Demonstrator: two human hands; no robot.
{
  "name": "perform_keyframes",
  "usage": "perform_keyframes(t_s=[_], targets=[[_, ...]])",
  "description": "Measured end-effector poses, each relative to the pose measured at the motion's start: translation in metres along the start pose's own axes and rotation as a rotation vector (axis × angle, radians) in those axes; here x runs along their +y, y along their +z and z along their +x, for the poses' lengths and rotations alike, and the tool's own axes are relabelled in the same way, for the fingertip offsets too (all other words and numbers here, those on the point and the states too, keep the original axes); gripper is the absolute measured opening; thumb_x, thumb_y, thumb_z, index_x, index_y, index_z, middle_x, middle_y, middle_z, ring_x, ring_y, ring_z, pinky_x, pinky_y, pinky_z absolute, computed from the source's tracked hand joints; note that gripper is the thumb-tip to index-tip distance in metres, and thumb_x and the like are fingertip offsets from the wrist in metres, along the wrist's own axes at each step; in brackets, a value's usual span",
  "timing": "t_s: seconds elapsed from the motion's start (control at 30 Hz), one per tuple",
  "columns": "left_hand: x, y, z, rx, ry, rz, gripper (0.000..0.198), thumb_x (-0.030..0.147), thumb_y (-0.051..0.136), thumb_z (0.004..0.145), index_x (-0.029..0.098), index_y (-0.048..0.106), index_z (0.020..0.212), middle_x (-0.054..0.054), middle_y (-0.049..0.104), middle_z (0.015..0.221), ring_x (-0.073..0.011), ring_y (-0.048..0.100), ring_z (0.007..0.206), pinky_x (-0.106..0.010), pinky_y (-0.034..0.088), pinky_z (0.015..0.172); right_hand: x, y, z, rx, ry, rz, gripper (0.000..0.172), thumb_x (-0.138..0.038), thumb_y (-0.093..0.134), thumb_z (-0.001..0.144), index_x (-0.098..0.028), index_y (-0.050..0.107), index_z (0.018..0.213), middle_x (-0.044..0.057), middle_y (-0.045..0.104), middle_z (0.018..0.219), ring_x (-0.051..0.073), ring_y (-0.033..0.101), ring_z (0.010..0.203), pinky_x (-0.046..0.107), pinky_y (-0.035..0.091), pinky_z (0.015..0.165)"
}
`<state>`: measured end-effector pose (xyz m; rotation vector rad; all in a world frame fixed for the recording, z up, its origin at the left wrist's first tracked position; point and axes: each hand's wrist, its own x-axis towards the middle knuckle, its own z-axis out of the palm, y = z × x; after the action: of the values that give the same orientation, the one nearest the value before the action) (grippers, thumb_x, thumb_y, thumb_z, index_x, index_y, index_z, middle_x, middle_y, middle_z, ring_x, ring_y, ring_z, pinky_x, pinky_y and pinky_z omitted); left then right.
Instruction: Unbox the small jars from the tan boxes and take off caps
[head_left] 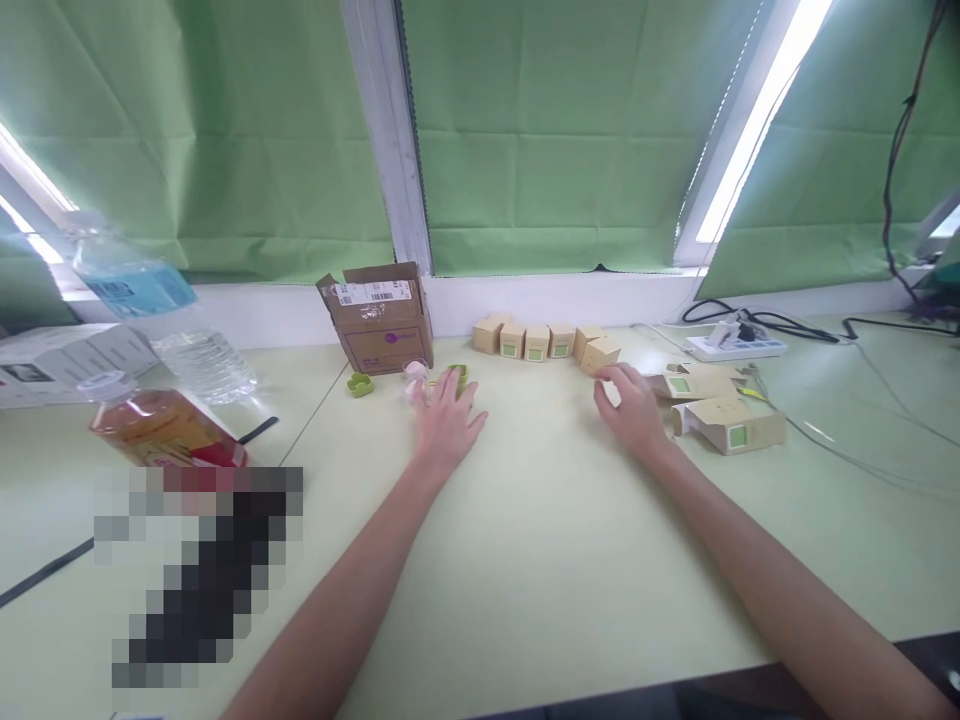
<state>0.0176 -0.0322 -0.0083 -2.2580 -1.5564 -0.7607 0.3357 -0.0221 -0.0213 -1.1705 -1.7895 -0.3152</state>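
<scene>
My left hand lies low over the table with its fingers spread. Its fingertips reach small pink pieces and a green piece, both partly covered. Another green piece, lobed in outline, sits further left. On the right, the thumb and fingers of my right hand curl together in a ring. Their tips meet at the near edge of a small cardboard box, and whether they grip it is unclear. This box ends a curved row of several similar boxes, some with green-edged labels.
A larger open brown carton stands by the wall. Flattened small cartons lie beside my right wrist, with a power strip and cables behind. Leftward are a water bottle, an orange drink bottle and a white box.
</scene>
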Motion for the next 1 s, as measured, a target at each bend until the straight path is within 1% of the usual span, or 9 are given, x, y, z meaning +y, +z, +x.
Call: perform_keyframes(t_s=[0.13, 0.27, 0.4, 0.5, 0.57, 0.67, 0.83, 0.9, 1.0], targets=[[-0.017, 0.002, 0.001, -0.050, -0.096, 0.058, 0.023, 0.026, 0.062, 0.093, 0.023, 0.070, 0.115, -0.017, 0.057, 0.143, -0.0339, 0.050, 0.137, -0.062, 0.027, 0.117, -0.013, 0.008, -0.005, -0.056, -0.001, 0.036, 0.017, -0.021, 0.050, 0.094, -0.023, 0.063, 0.104, 0.009, 0.067, 0.107, 0.027, 0.064, 0.107, 0.044, 0.050, 0.095], [-0.029, 0.004, 0.002, -0.040, -0.161, 0.068, 0.024, 0.028, 0.060, 0.095, 0.022, 0.069, 0.117, -0.018, 0.055, 0.144, -0.0350, 0.050, 0.137, -0.061, 0.030, 0.117, -0.008, 0.008, -0.007, -0.052, 0.031, 0.046, 0.018, -0.023, 0.051, 0.094, -0.023, 0.064, 0.105, 0.010, 0.066, 0.109, 0.027, 0.062, 0.107, 0.044, 0.049, 0.097], [-0.032, 0.005, 0.003, 0.085, -0.187, 0.062, 0.037, 0.034, 0.059, 0.097, 0.021, 0.062, 0.132, -0.022, 0.050, 0.149, -0.0390, 0.043, 0.143, -0.067, 0.025, 0.117, 0.009, 0.013, 0.003, 0.006, 0.170, -0.036, 0.026, -0.029, 0.054, 0.089, -0.021, 0.063, 0.113, 0.013, 0.062, 0.117, 0.031, 0.058, 0.114, 0.047, 0.047, 0.099], [-0.019, 0.006, 0.004, 0.232, -0.050, 0.029, 0.042, 0.039, 0.056, 0.099, 0.019, 0.058, 0.136, -0.022, 0.052, 0.147, -0.0382, 0.044, 0.142, -0.064, 0.022, 0.119, 0.026, 0.021, 0.022, 0.039, 0.405, -0.082, 0.048, -0.038, 0.059, 0.085, -0.017, 0.057, 0.127, 0.018, 0.057, 0.130, 0.036, 0.051, 0.125, 0.050, 0.044, 0.103], [-0.002, 0.005, 0.003, 0.235, 0.123, -0.048, 0.037, 0.035, 0.053, 0.100, 0.019, 0.058, 0.133, -0.019, 0.057, 0.142, -0.0340, 0.050, 0.136, -0.060, 0.027, 0.119, 0.037, 0.028, 0.036, 0.066, 0.603, -0.045, 0.067, -0.043, 0.064, 0.079, -0.012, 0.051, 0.137, 0.022, 0.054, 0.138, 0.040, 0.046, 0.132, 0.052, 0.040, 0.107], [0.030, 0.001, -0.005, 0.162, 0.334, -0.148, 0.030, 0.026, 0.051, 0.100, 0.021, 0.057, 0.129, -0.016, 0.060, 0.139, -0.0299, 0.055, 0.130, -0.057, 0.033, 0.114, 0.047, 0.040, 0.048, 0.103, 0.752, 0.025, 0.086, -0.051, 0.068, 0.074, -0.007, 0.045, 0.144, 0.026, 0.056, 0.136, 0.043, 0.050, 0.128, 0.054, 0.043, 0.103], [0.057, -0.006, -0.014, 0.038, 0.505, -0.237, 0.028, 0.015, 0.047, 0.098, 0.020, 0.056, 0.124, -0.016, 0.062, 0.136, -0.0278, 0.061, 0.120, -0.051, 0.043, 0.101, 0.044, 0.057, 0.041, 0.081, 0.735, 0.183, 0.071, -0.055, 0.065, 0.077, -0.013, 0.056, 0.134, 0.017, 0.068, 0.116, 0.035, 0.062, 0.109, 0.050, 0.048, 0.098], [0.056, -0.004, -0.013, 0.022, 0.469, -0.280, 0.029, 0.014, 0.048, 0.097, 0.020, 0.055, 0.124, -0.015, 0.062, 0.135, -0.0278, 0.061, 0.119, -0.050, 0.044, 0.100, 0.037, 0.061, 0.036, 0.049, 0.690, 0.255, 0.066, -0.054, 0.065, 0.078, -0.013, 0.059, 0.130, 0.016, 0.068, 0.116, 0.033, 0.063, 0.106, 0.049, 0.049, 0.096], [0.050, 0.002, -0.011, 0.046, 0.312, -0.355, 0.030, 0.017, 0.049, 0.097, 0.021, 0.054, 0.126, -0.014, 0.063, 0.133, -0.0282, 0.060, 0.121, -0.049, 0.047, 0.100, 0.024, 0.062, 0.029, -0.040, 0.636, 0.398, 0.061, -0.047, 0.064, 0.078, -0.016, 0.058, 0.130, 0.014, 0.068, 0.116, 0.028, 0.066, 0.098, 0.043, 0.056, 0.085]])
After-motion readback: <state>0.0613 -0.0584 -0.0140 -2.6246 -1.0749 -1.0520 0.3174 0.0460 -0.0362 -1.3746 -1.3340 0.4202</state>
